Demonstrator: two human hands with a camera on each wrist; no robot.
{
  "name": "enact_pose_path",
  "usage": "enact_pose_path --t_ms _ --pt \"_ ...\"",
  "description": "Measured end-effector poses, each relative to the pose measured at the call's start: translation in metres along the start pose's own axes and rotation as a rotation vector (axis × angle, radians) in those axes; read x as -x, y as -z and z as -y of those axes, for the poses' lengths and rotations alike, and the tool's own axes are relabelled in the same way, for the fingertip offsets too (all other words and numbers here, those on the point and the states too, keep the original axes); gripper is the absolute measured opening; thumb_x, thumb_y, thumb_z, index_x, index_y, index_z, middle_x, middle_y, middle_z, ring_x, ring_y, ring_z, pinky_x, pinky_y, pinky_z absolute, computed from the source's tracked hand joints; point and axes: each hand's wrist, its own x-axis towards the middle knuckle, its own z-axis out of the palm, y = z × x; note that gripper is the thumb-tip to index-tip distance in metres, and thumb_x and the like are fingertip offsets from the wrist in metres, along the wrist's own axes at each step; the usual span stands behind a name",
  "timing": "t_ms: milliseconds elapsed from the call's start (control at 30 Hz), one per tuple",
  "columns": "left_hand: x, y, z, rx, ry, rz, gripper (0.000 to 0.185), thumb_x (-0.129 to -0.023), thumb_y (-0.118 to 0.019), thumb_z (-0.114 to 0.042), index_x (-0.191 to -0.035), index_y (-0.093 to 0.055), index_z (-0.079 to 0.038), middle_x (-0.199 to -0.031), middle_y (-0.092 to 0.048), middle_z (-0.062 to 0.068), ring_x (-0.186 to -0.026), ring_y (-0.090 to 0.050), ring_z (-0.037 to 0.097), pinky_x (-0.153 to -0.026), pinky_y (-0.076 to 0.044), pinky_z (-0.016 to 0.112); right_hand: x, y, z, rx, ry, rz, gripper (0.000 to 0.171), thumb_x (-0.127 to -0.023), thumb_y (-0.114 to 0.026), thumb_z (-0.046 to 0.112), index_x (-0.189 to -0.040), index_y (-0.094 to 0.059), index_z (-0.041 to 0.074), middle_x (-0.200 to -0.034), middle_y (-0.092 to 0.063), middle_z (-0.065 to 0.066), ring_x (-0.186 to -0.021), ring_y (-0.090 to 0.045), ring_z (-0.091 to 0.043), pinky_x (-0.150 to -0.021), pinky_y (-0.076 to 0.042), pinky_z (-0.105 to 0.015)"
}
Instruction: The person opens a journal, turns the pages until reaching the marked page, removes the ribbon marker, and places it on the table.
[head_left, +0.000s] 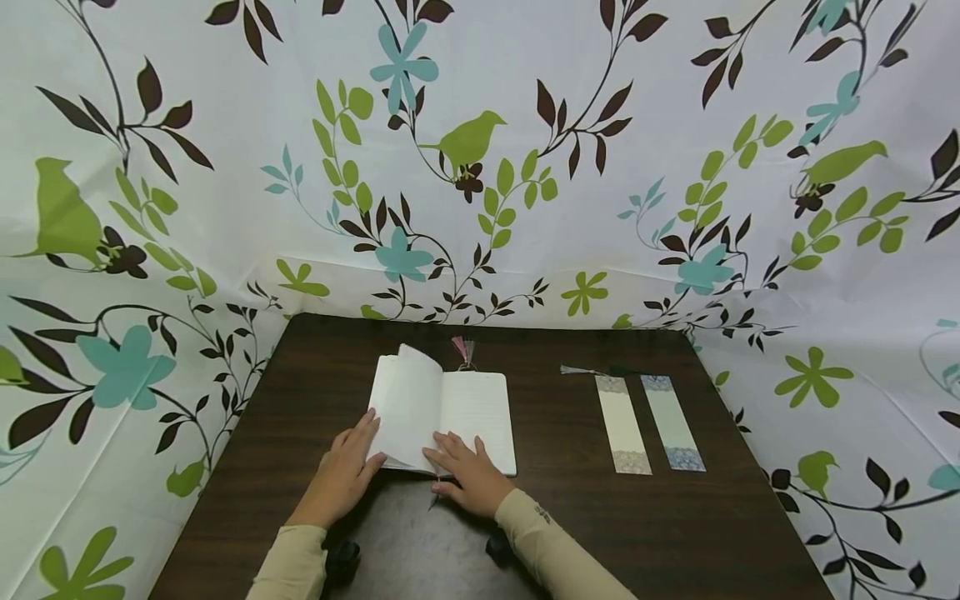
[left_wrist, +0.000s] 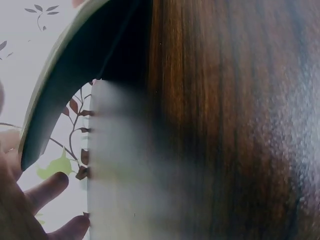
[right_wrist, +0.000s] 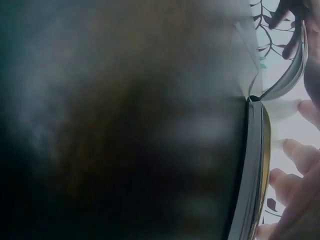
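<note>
Both my hands lie on the open notebook (head_left: 450, 408) near the table's (head_left: 675, 533) middle: left hand (head_left: 341, 475) lifting its left pages, right hand (head_left: 468, 471) flat on the right page.

A white-paged notebook (head_left: 450, 412) lies open at the centre of the frame, its left pages arched upward, right page flat, with a pink tassel at its top edge
</note>
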Motion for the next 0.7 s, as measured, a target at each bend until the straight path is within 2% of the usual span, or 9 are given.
enact_pose_path --t_ms 67,133,267,333,467,700 --pt "0.0 0.001 -0.002 0.033 0.006 -0.01 0.069 -0.104 -0.058 -0.03 -0.162 -0.025 -0.01 -0.162 -0.033 0.017 -0.137 -0.039 0.047 -0.098 -0.035 0.074 0.0 0.0 0.0 0.018 0.006 0.023 0.061 -0.102 -0.057 0.045 -0.158 -0.038 0.028 -0.165 -0.03 -0.004 -0.151 -0.029 -0.028 -0.112 -0.025 -0.069" --pt "0.0 0.003 -0.004 0.038 -0.003 -0.016 0.066 -0.106 -0.056 -0.029 -0.162 -0.025 -0.012 -0.163 -0.032 0.017 -0.137 -0.038 0.048 -0.098 -0.035 0.074 0.001 0.001 -0.001 0.0 0.009 0.035 0.06 -0.103 -0.057 0.043 -0.158 -0.039 0.029 -0.165 -0.03 -0.003 -0.151 -0.029 -0.029 -0.113 -0.025 -0.068" --pt "0.001 0.005 -0.007 -0.018 -0.044 -0.009 0.05 -0.107 -0.051 -0.031 -0.154 -0.046 -0.015 -0.165 -0.028 0.015 -0.136 -0.039 0.049 -0.095 -0.036 0.075 0.002 0.005 -0.007 -0.044 0.009 0.039 0.056 -0.104 -0.056 0.039 -0.156 -0.042 0.023 -0.164 -0.033 -0.004 -0.151 -0.028 -0.028 -0.115 -0.026 -0.063" --pt "0.001 0.006 -0.008 -0.045 -0.044 -0.003 0.046 -0.108 -0.051 -0.033 -0.15 -0.052 -0.015 -0.165 -0.028 0.015 -0.135 -0.04 0.048 -0.094 -0.038 0.074 0.004 0.006 -0.012 -0.035 -0.002 0.026 0.053 -0.105 -0.056 0.037 -0.154 -0.046 0.019 -0.162 -0.037 -0.006 -0.15 -0.03 -0.028 -0.116 -0.027 -0.058" --pt "0.0 0.005 -0.006 -0.075 -0.034 0.005 0.048 -0.105 -0.055 -0.036 -0.148 -0.054 -0.015 -0.164 -0.029 0.014 -0.134 -0.041 0.047 -0.093 -0.039 0.073 0.012 0.007 -0.023 0.022 -0.046 0.003 0.049 -0.105 -0.057 0.032 -0.149 -0.052 0.012 -0.16 -0.041 -0.009 -0.149 -0.033 -0.027 -0.117 -0.03 -0.051" --pt "0.0 0.003 -0.004 -0.108 -0.038 0.004 0.053 -0.098 -0.069 -0.029 -0.147 -0.055 -0.015 -0.163 -0.031 0.015 -0.131 -0.043 0.049 -0.09 -0.041 0.073 0.027 0.012 -0.04 0.049 -0.125 -0.036 0.05 -0.103 -0.06 0.032 -0.146 -0.054 0.008 -0.158 -0.043 -0.012 -0.147 -0.036 -0.031 -0.115 -0.032 -0.055"
